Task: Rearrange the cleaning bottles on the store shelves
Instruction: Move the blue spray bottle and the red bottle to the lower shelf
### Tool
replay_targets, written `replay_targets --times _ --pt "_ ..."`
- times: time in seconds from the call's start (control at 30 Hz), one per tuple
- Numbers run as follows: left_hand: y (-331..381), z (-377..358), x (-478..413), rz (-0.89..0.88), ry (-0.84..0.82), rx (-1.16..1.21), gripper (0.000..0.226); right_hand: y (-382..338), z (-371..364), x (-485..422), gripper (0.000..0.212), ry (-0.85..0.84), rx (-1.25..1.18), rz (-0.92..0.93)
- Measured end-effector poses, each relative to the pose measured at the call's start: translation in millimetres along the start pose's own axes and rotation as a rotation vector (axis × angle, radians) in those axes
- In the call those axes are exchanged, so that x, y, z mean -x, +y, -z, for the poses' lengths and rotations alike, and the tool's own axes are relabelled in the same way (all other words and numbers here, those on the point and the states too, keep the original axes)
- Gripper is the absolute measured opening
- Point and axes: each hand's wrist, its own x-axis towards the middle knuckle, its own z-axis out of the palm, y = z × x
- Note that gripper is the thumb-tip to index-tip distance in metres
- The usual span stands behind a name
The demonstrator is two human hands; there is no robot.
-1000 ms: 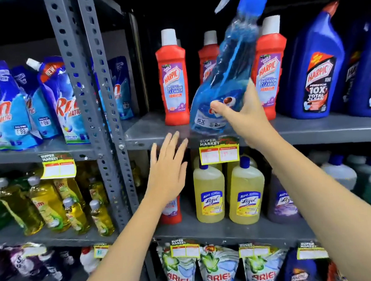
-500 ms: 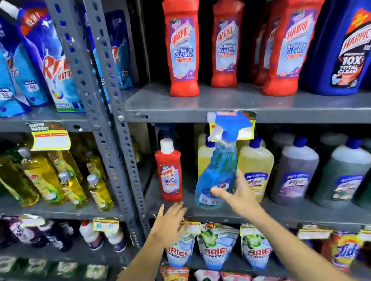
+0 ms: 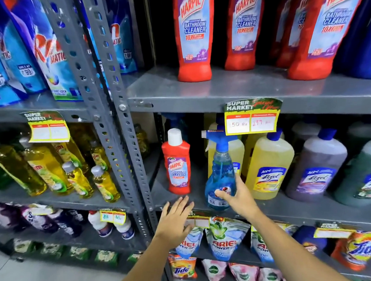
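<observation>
My right hand (image 3: 238,197) grips the lower body of a blue spray bottle (image 3: 220,173), which stands upright at the front of the middle shelf (image 3: 293,209). To its left stands a small red Harpic bottle (image 3: 177,162) with a white cap. My left hand (image 3: 176,219) hovers flat with fingers apart at the shelf's front edge, just below the small Harpic bottle, holding nothing. Yellow Lizol bottles (image 3: 268,167) stand right behind the spray bottle.
Large red Harpic bottles (image 3: 193,33) line the upper shelf (image 3: 220,88). Purple and green bottles (image 3: 316,167) fill the middle shelf's right side. A grey slotted upright (image 3: 123,133) divides the racks; yellow dish-soap bottles (image 3: 73,173) stand left. Ariel pouches (image 3: 225,240) hang below.
The spray bottle has come down from the upper shelf to the middle shelf, tilted before and upright now. My left hand followed down to the shelf's edge. The view has moved closer.
</observation>
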Motion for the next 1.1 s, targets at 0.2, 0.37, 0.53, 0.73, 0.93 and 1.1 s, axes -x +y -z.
replay_targets --times 0.2,0.37,0.53,0.73,0.93,1.1 --pt "-1.7 -3.5 -0.5 -0.005 0.036 -0.022 0.061 6.3 -1.6 5.2 0.056 0.185 0.262 0.022" --pt "-2.4 -3.9 0.6 -0.009 0.039 -0.034 0.062 6.2 -3.5 3.7 0.054 0.193 0.260 0.001" --pt "-0.9 -2.6 1.7 -0.017 0.044 -0.036 0.062 3.1 -3.9 9.2 0.063 0.179 0.287 -0.031" --pt "-0.7 -1.0 2.3 -0.020 0.040 -0.054 0.063 -38.1 -8.7 36.0 0.055 0.593 0.206 0.178" --pt "-0.4 -3.8 3.5 -0.004 0.028 -0.075 0.065 -95.9 -60.1 16.8 0.036 0.214 0.254 0.337" --pt "1.0 -4.4 3.5 -0.005 0.035 -0.070 0.064 -99.6 -99.6 -18.1 0.082 0.020 0.217 -0.024"
